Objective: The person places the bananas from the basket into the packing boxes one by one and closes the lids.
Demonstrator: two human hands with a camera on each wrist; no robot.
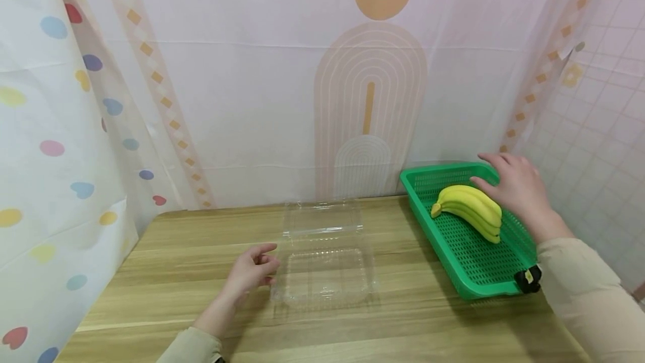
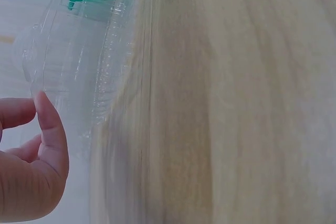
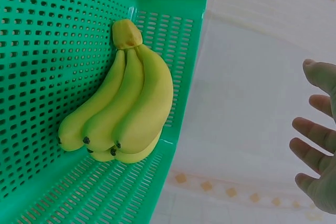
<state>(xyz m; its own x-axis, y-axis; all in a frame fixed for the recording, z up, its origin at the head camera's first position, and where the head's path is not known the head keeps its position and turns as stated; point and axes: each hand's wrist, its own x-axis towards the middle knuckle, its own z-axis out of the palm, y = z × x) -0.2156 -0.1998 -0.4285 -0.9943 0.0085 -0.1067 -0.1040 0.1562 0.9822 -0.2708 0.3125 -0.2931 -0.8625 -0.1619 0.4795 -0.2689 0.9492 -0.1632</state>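
Observation:
In the head view, a clear plastic clamshell box [image 1: 325,273] lies on the table with its lid swung back. My left hand [image 1: 252,266] is at the box's left edge, its thumb and a finger [image 2: 50,116] pinching the thin plastic in the left wrist view. To the right, a bunch of yellow bananas [image 1: 468,209] rests inside a green plastic basket [image 1: 438,248]. Above the basket's right side hovers my right hand [image 1: 519,186], fingers spread and holding nothing. In the right wrist view, the bananas [image 3: 128,103] sit apart from its fingers.
The wooden table [image 1: 211,262] ends at the back against a patterned curtain [image 1: 252,99]. Another curtain with coloured dots [image 1: 55,128] hangs on the left. A small black object [image 1: 528,279] shows near the basket's front right corner, beside the right sleeve.

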